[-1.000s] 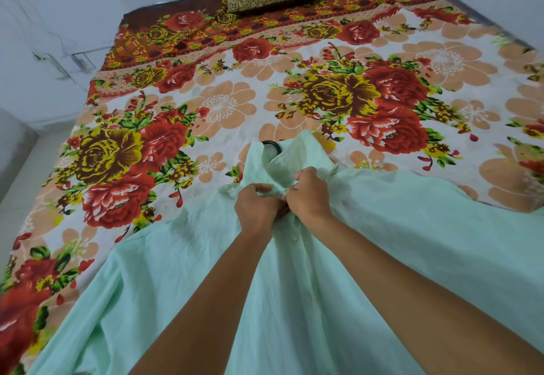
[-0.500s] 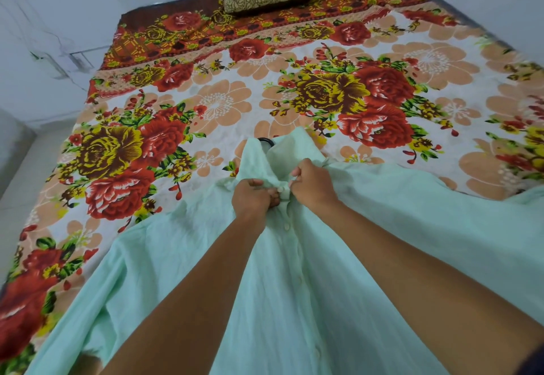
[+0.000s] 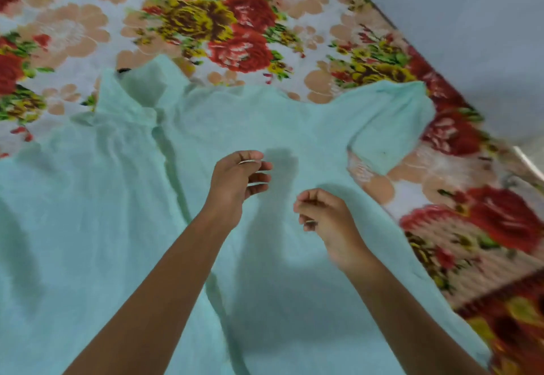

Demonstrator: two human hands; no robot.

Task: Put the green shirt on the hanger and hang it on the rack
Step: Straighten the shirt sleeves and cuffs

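Observation:
The pale green shirt (image 3: 88,198) lies spread flat on the bed, collar at the upper left, one short sleeve (image 3: 391,121) reaching toward the right. A small black piece of the hanger (image 3: 123,70) peeks out at the collar; the rest is hidden inside the shirt. My left hand (image 3: 238,180) hovers over the shirt's right chest, fingers loosely curled and apart, holding nothing. My right hand (image 3: 323,215) hangs just right of it, fingers also loosely curled, holding nothing. The frame is motion-blurred.
A floral bedsheet (image 3: 235,27) in red, yellow and peach covers the bed beneath the shirt. The bed's right edge (image 3: 412,50) runs diagonally beside a grey floor (image 3: 471,21). No rack is in view.
Both hands let go of the shirt's button placket near the collar and moved right and back. The camera swung to the right and down, so the pillow has left the view.

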